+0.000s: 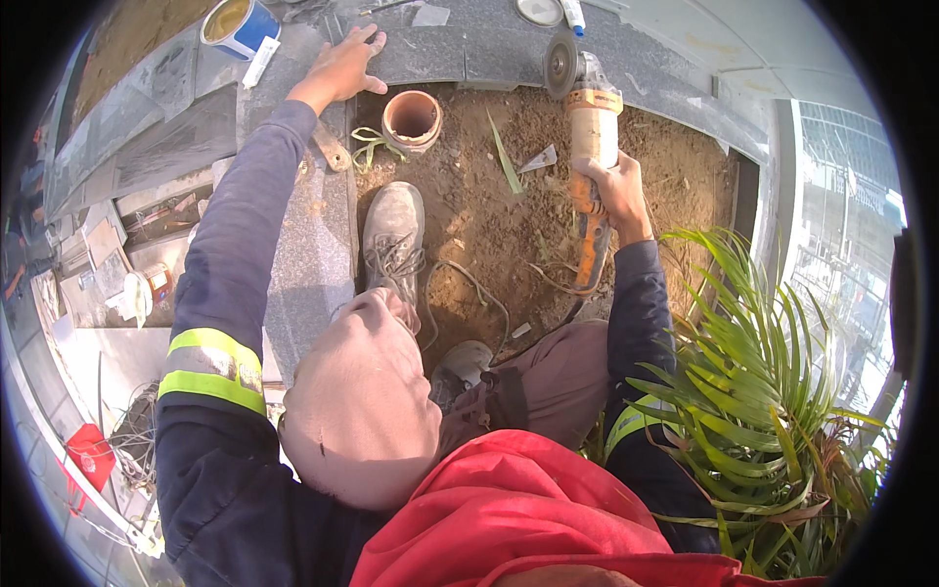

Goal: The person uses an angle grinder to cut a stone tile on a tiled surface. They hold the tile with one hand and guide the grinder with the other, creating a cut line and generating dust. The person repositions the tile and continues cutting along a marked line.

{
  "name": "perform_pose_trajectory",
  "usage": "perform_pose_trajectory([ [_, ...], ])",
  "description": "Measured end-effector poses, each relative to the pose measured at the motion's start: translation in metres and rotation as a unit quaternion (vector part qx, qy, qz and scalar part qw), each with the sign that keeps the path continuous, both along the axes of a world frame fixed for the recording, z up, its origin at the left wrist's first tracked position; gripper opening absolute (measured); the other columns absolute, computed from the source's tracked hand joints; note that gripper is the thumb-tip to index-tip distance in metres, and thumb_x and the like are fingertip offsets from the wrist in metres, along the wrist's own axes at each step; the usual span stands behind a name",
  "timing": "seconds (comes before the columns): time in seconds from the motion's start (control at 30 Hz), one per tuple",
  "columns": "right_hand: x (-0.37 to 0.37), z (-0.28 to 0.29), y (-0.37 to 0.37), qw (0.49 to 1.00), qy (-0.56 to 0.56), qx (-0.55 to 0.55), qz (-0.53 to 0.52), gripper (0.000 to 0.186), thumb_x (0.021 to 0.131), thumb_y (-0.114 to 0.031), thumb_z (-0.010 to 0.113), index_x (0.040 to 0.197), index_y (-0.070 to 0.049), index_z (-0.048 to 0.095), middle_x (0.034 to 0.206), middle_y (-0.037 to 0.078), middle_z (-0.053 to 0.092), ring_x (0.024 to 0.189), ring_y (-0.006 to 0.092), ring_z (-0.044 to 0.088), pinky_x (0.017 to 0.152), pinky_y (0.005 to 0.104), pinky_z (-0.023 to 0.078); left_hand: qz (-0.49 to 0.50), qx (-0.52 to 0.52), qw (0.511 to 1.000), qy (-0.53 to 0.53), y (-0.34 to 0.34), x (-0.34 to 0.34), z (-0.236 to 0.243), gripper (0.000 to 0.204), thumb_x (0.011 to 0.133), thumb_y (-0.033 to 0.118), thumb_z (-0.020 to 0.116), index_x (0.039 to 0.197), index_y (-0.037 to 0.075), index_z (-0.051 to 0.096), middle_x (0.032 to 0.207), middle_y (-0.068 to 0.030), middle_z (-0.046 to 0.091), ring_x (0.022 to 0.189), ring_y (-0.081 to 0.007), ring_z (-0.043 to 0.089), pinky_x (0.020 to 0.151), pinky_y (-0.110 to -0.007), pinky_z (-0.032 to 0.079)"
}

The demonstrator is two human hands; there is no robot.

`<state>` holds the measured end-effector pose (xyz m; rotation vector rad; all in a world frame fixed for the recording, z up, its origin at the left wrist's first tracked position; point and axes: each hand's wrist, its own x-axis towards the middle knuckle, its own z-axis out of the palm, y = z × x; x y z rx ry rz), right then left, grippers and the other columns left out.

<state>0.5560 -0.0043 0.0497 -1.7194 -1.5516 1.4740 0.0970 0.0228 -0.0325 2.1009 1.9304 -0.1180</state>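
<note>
My left hand (342, 68) is open with fingers spread over the grey stone ledge (460, 34), near a blue tin of yellowish material (240, 26) and a white tube (260, 65). My right hand (616, 191) grips an orange and cream angle grinder (590, 127), whose disc (560, 66) is at the ledge's edge. Between my hands a terracotta pot (411, 122) sits on the soil (489, 235), beside a flat wooden piece (331, 149) and some green strands (372, 147).
A leafy palm (773, 372) fills the lower right, beside glazing (836, 186). At the left lie stone offcuts (103, 245), a small container (147, 289), tangled wire (137, 450) and a red object (90, 455). A cable (479, 289) crosses the soil near my boots (391, 235).
</note>
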Motion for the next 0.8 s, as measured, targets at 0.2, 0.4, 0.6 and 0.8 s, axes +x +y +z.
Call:
perform_pose_trajectory([
  [0.2, 0.006, -0.008, 0.003, 1.000, -0.001, 0.016, -0.003, 0.040, 0.079, -0.023, 0.081, 0.103, 0.009, 0.071, 0.088, 0.012, 0.075, 0.072, 0.0167, 0.071, 0.067, 0.0321, 0.058, 0.000, -0.001, 1.000, -0.002, 0.002, -0.001, 0.000, 0.100, 0.083, 0.038, 0.086, 0.165, 0.014, 0.035, 0.175, -0.0107, 0.023, 0.161, -0.0346, 0.021, 0.124, -0.067, 0.027],
  [0.4, 0.007, -0.012, 0.004, 1.000, -0.010, 0.005, 0.007, 0.039, 0.082, -0.024, 0.079, 0.103, 0.008, 0.071, 0.089, 0.010, 0.074, 0.074, 0.0146, 0.069, 0.068, 0.0308, 0.056, 0.000, 0.001, 1.000, 0.000, 0.003, -0.002, -0.001, 0.100, 0.082, 0.038, 0.086, 0.165, 0.013, 0.036, 0.175, -0.0113, 0.024, 0.161, -0.0350, 0.021, 0.123, -0.068, 0.028],
  [0.6, 0.008, -0.019, 0.007, 0.999, -0.031, 0.001, 0.021, 0.039, 0.083, -0.024, 0.078, 0.104, 0.008, 0.071, 0.090, 0.009, 0.073, 0.074, 0.0140, 0.068, 0.068, 0.0302, 0.056, 0.004, 0.013, 1.000, -0.002, 0.001, 0.002, 0.000, 0.099, 0.082, 0.038, 0.086, 0.164, 0.013, 0.037, 0.174, -0.0111, 0.025, 0.161, -0.0349, 0.022, 0.122, -0.067, 0.030],
  [0.8, 0.007, -0.029, 0.007, 0.999, -0.030, -0.011, 0.011, 0.040, 0.083, -0.023, 0.078, 0.104, 0.009, 0.070, 0.090, 0.010, 0.073, 0.073, 0.0150, 0.069, 0.067, 0.0323, 0.057, 0.004, 0.020, 1.000, -0.007, 0.000, 0.002, 0.001, 0.098, 0.082, 0.038, 0.087, 0.164, 0.013, 0.039, 0.174, -0.0095, 0.026, 0.160, -0.0343, 0.024, 0.121, -0.065, 0.031],
])
